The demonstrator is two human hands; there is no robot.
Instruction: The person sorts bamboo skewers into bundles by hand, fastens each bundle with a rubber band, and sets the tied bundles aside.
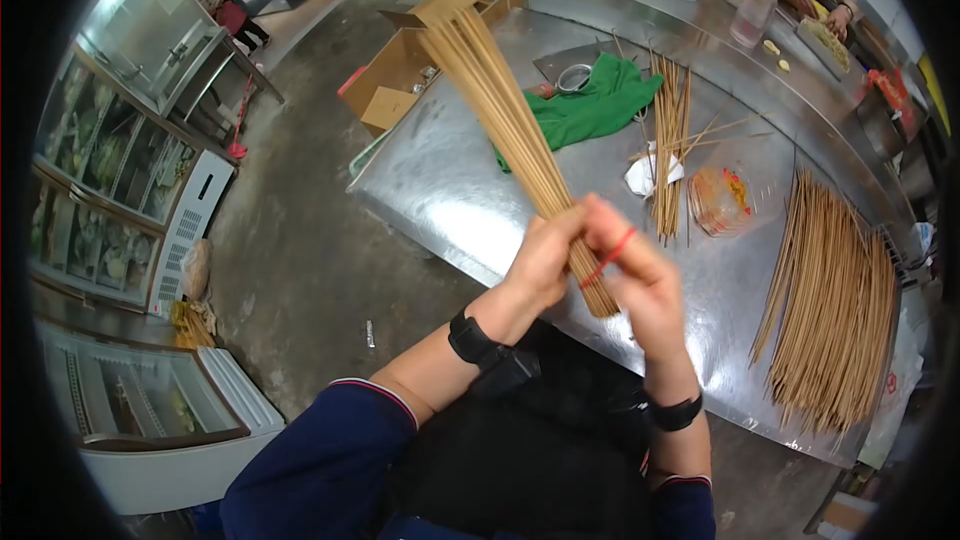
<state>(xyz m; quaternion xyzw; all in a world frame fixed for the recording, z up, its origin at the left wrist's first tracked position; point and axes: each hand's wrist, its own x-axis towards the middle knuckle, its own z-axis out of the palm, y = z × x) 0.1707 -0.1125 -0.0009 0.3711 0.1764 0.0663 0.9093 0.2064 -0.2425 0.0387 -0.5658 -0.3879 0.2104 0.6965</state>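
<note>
A thick bundle of bamboo skewers (500,100) slants across the middle of the view, its far ends up and to the left. My left hand (540,262) is wrapped round it close to its lower end. A red rubber band (608,258) runs from the bundle's lower end to my right hand (645,290), which is slightly blurred and has the band hooked on its fingers. To the right, a large spread of loose skewers (835,310) covers part of the steel table (455,215). A smaller group of skewers (668,145) lies behind my hands.
On the table are a green cloth (600,100), a clear plastic container (722,202) and a crumpled white tissue (655,173). A cardboard box (390,80) stands beyond the table's left edge. Glass-door fridges (110,160) line the left. Another person's hands (838,22) work over a tray, upper right.
</note>
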